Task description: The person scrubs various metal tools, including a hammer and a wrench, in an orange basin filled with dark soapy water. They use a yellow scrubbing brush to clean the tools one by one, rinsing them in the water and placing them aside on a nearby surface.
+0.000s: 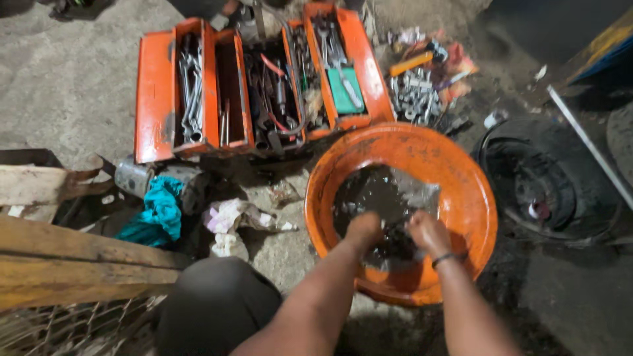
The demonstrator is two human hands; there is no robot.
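i'm mid-wash: my left hand (363,229) and right hand (427,232) are sunk in the dark oily liquid (379,191) of the orange basin (461,171) on the floor, both closed around a small dark part (395,232). next i judge it wants careful rubbing, grip kept firm against slipping.

Both forearms are bare, with no sleeves reaching into view. The right hand (428,232) carries a thin dark band around its wrist (a bracelet or cord, too small to tell which); the left hand (364,229) wears nothing. Dark grey trousers cover the knee (214,303)
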